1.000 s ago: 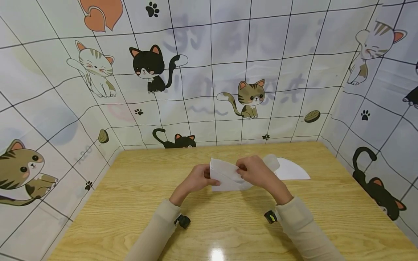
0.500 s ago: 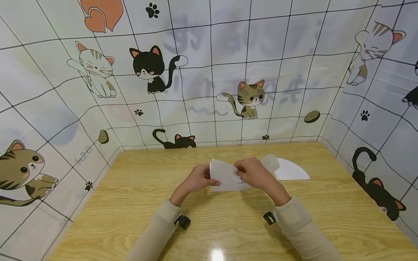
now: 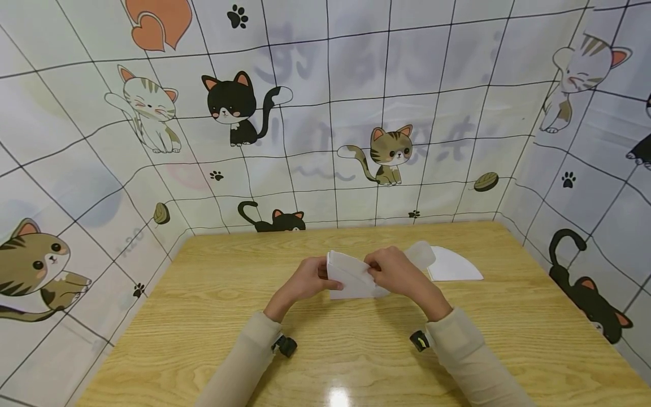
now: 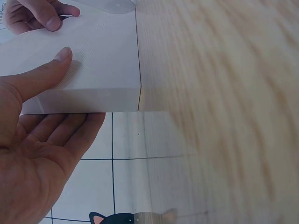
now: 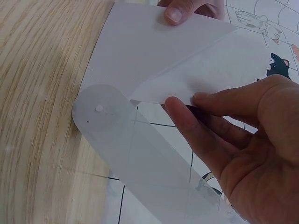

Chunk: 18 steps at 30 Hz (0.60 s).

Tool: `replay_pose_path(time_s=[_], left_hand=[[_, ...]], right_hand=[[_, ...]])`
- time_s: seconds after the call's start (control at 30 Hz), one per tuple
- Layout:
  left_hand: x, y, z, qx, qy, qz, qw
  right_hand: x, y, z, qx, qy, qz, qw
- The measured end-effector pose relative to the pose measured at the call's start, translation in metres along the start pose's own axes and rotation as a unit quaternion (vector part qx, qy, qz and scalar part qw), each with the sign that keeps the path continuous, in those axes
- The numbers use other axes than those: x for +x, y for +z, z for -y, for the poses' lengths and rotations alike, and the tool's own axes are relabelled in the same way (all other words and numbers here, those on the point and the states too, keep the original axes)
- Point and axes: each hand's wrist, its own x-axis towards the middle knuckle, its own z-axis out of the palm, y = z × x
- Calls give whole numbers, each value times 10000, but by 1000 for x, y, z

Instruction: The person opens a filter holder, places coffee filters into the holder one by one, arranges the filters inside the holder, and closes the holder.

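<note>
A white, box-like case (image 3: 353, 285) with a slanting top edge stands on its long side on the table. My left hand (image 3: 307, 277) grips its left end, thumb on the near face and fingers behind, as the left wrist view shows. At the slanting edge, my right hand (image 3: 399, 271) pinches the white sheet (image 5: 196, 70) between thumb and finger. A translucent plastic strip (image 5: 140, 154) with a rounded end and a small white stud (image 5: 99, 108) overlaps the case's lower corner in the right wrist view.
On the wooden table (image 3: 330, 345), a white quarter-circle piece (image 3: 455, 265) lies behind the right hand, beside the rounded end of a translucent piece (image 3: 422, 254). Cloth walls (image 3: 315, 130) printed with cats enclose the table's back and sides.
My right hand has shifted slightly left and down with the pinched edge, and the case's top edge sits a little lower. The left hand keeps its grip.
</note>
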Motion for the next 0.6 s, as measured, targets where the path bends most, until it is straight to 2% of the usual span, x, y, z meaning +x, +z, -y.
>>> replay_pose_path(time_s=[0.43, 0.6], left_hand=[[1, 1, 2, 66, 51, -39, 10000], [1, 1, 3, 67, 45, -58, 10000]], right_hand=[[0, 2, -1, -233, -124, 123, 9996], [0, 3, -1, -214, -219, 287, 9991]])
